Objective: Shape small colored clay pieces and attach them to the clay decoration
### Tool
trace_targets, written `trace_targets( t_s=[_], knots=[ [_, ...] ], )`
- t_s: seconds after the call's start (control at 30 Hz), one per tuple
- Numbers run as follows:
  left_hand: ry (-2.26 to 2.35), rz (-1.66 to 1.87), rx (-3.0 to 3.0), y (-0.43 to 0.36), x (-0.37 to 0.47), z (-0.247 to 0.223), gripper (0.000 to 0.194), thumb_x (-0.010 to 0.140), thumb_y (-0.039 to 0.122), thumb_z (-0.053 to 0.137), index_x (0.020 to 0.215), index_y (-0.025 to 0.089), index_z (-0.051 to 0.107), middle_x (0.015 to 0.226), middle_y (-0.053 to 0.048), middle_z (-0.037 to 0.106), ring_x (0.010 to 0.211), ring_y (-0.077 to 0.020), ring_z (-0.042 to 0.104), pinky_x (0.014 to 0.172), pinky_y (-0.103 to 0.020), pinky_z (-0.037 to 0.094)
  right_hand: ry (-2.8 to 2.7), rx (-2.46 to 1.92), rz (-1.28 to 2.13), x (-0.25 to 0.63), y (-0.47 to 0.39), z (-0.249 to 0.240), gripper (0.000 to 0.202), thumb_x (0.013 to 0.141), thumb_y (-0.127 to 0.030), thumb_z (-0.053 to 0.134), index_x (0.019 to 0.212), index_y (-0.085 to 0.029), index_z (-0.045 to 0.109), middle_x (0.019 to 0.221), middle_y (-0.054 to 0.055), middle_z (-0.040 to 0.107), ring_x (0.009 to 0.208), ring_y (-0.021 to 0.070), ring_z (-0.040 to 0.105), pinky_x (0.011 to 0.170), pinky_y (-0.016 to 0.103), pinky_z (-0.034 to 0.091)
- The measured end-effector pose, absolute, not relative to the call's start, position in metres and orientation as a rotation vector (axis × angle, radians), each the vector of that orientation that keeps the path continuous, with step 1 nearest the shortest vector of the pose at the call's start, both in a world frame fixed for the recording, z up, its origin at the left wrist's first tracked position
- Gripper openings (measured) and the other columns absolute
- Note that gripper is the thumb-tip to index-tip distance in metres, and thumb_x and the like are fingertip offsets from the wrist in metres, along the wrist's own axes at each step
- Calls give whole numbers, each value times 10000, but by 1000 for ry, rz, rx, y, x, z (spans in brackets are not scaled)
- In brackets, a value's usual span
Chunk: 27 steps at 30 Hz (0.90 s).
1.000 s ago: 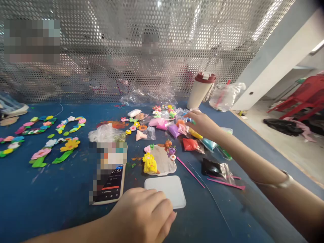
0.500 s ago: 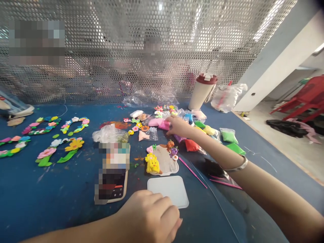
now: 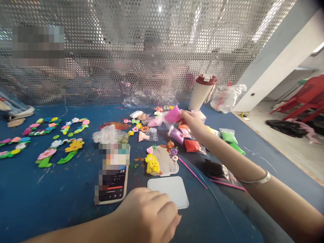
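Observation:
My right hand (image 3: pixel 191 123) pinches a bright pink clay packet (image 3: pixel 173 114) and holds it up over the pile of colored clay bags. Beneath it lie a purple packet (image 3: pixel 177 135) and a red packet (image 3: pixel 191 145). My left hand (image 3: pixel 154 212) rests with curled fingers at the near edge of a pale, rounded board (image 3: pixel 174 190); whatever its fingers may hold is hidden. Beyond that board lies a cream plaque (image 3: pixel 163 160) with a yellow smiling figure (image 3: pixel 153 165) and small clay figures around its rim.
A phone (image 3: pixel 115 185) lies left of the boards, below a crumpled plastic bag (image 3: pixel 107 134). Floral clay rings (image 3: pixel 74 125) are at the left. A lidded cup (image 3: pixel 199 92) stands at the back, before a perforated metal screen (image 3: pixel 113 50). A pink stick (image 3: pixel 193 173) lies right of the plaque.
My right hand has lifted the pink packet off the pile and moved slightly right with it, uncovering the purple packet and others beneath. My left hand has barely moved.

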<state>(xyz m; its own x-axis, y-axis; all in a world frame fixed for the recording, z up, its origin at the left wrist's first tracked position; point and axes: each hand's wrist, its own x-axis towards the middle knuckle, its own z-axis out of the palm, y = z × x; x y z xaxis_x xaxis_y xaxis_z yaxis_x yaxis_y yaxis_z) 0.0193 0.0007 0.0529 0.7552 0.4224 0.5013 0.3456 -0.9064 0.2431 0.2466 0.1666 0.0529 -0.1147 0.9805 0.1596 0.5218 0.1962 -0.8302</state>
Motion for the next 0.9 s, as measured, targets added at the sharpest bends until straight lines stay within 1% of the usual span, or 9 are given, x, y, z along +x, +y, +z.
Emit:
trace_targets(
  t_s=[0.1, 0.17, 0.27, 0.33, 0.47, 0.63, 0.73, 0.8, 0.9],
  knots=[
    [752, 724, 2507, 9, 13, 69, 292, 950, 193, 371, 712, 186, 538, 604, 33, 580, 498, -97, 534, 489, -217, 395, -1533, -1284, 1046, 250, 152, 62, 295, 964, -355, 398, 943, -150, 608, 911, 98, 680, 845, 194, 665, 815, 378, 546],
    [976, 660, 2216, 19, 10, 79, 293, 973, 276, 377, 743, 192, 537, 607, 42, 578, 520, -89, 546, 492, -186, 403, -1435, -1186, 1200, 245, 131, 66, 269, 929, -342, 399, 852, -172, 593, 858, 95, 687, 808, 191, 671, 829, 369, 548],
    [1157, 758, 1906, 36, 8, 89, 292, 954, 435, 421, 920, 184, 567, 590, 44, 579, 511, -102, 549, 482, -185, 428, -1343, -1050, 1382, 233, 95, 68, 228, 883, -380, 489, 885, -185, 608, 910, 75, 690, 815, 172, 667, 842, 348, 542],
    [1193, 770, 1815, 44, 8, 90, 312, 929, 459, 457, 979, 171, 568, 595, 35, 589, 517, -114, 551, 485, -197, 440, -1314, -984, 1464, 224, 76, 68, 198, 855, -375, 558, 894, -192, 622, 928, 57, 683, 826, 163, 657, 830, 327, 539],
    [1154, 671, 1688, 46, 7, 89, 250, 931, 386, 475, 857, 171, 577, 540, 47, 551, 491, -102, 515, 470, -186, 417, -1300, -928, 1553, 216, 59, 69, 194, 875, -357, 565, 910, -180, 635, 894, 36, 650, 820, 144, 615, 817, 293, 510],
    [932, 751, 1672, 25, 8, 91, 184, 896, 306, 536, 765, 184, 578, 660, 35, 627, 498, -64, 532, 472, -147, 424, -1327, -976, 1144, 217, 49, 67, 125, 848, -294, 622, 907, -221, 540, 806, -28, 536, 677, 99, 490, 623, 214, 442],
    [857, 701, 1878, 9, 12, 90, 142, 829, 177, 556, 691, 192, 587, 620, 39, 640, 522, -77, 569, 478, -138, 426, -1494, -980, 797, 219, 31, 68, 162, 895, -272, 557, 769, -227, 467, 670, -51, 439, 583, 98, 403, 530, 207, 366],
    [797, 697, 1962, 3, 15, 86, 125, 784, 119, 561, 681, 189, 572, 585, 47, 634, 482, -71, 556, 442, -124, 399, -1821, -878, 759, 217, 14, 68, 338, 958, -328, 438, 641, -213, 419, 564, -52, 385, 509, 96, 352, 473, 220, 308],
    [832, 695, 2041, -2, 17, 75, 168, 781, 146, 610, 644, 192, 524, 537, 69, 588, 457, -65, 518, 422, -129, 353, -2028, -800, 867, 208, -10, 65, 500, 948, -546, 366, 581, -208, 403, 482, -52, 382, 444, 84, 325, 424, 219, 296]
  ],
)
